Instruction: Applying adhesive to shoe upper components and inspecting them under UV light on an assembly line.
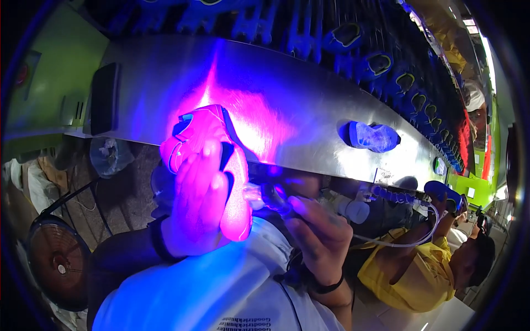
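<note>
My left hand (200, 190) is closed around a shoe (237, 190), which is tilted up on end in front of my chest. Bright pink and violet light washes over both, so the shoe's true colour cannot be told. In my right hand (323, 234) is a brush (275, 199) with a dark handle, gripped between thumb and fingers. Its pale tip touches the shoe's sole side, low on its right edge. My left palm and the heel of the hand partly cover the shoe's upper.
Across the front runs a metal bench (320, 127), with a blue-lit shoe part (374, 137) on its right. Hanging shoes (381, 63) line the far side. A fan (58, 259) stands lower left. At right, a co-worker in yellow (408, 270) holds a blue shoe (441, 193).
</note>
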Action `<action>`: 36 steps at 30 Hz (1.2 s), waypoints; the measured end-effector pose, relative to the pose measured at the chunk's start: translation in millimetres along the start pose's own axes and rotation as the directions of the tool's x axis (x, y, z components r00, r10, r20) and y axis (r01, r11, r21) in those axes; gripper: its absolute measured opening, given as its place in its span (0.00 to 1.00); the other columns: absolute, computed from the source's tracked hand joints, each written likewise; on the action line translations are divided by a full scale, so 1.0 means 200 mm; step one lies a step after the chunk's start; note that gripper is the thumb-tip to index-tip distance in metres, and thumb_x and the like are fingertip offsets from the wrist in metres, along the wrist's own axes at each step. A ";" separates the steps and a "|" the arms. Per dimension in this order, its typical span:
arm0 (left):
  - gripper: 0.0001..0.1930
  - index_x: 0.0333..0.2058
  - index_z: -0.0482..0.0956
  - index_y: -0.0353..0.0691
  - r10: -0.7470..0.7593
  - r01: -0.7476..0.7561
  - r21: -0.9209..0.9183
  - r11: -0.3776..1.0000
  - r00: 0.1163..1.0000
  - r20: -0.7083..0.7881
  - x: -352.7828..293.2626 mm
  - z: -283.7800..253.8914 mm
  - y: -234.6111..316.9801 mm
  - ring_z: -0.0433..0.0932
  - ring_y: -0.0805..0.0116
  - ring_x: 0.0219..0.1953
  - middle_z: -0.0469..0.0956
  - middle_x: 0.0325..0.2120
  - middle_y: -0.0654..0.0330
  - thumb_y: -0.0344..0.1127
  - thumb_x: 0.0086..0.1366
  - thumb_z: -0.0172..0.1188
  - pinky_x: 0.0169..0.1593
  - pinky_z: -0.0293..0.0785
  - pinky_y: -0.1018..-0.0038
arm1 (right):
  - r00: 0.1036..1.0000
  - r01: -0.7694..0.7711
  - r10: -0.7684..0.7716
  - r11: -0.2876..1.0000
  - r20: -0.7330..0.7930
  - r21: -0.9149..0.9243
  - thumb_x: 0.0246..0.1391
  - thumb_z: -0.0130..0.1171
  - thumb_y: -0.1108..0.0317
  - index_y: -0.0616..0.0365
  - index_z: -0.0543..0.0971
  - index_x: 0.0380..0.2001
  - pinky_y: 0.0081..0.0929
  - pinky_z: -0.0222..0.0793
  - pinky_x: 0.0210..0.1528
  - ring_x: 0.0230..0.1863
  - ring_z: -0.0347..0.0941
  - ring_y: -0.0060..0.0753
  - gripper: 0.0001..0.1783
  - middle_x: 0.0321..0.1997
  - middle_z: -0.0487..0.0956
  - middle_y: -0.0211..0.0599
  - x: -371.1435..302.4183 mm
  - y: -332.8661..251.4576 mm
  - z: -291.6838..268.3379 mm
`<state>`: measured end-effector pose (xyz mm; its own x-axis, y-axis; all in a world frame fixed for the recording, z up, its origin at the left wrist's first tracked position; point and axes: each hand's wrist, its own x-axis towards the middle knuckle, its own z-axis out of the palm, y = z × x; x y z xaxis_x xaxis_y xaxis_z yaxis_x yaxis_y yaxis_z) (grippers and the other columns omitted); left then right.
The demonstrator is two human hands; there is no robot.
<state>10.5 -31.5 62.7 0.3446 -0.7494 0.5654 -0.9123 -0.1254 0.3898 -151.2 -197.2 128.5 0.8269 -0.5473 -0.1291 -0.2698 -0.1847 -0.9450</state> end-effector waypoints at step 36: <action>0.61 0.68 0.58 0.27 -0.067 0.323 -0.402 0.857 0.842 0.535 0.19 -0.27 -0.43 0.78 0.53 0.58 0.71 0.60 0.41 0.56 0.44 0.83 0.61 0.75 0.60 | 0.949 0.272 -0.249 0.957 -0.192 0.103 0.57 0.66 0.79 0.63 0.83 0.52 0.25 0.75 0.48 0.44 0.80 0.29 0.18 0.47 0.84 0.41 0.35 -0.08 0.12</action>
<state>114.7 -13.9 89.8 0.2332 -0.9705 0.0611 -0.5814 -0.0888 0.8088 -76.9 -213.7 126.5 0.7576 -0.6301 0.1705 0.0176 -0.2414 -0.9703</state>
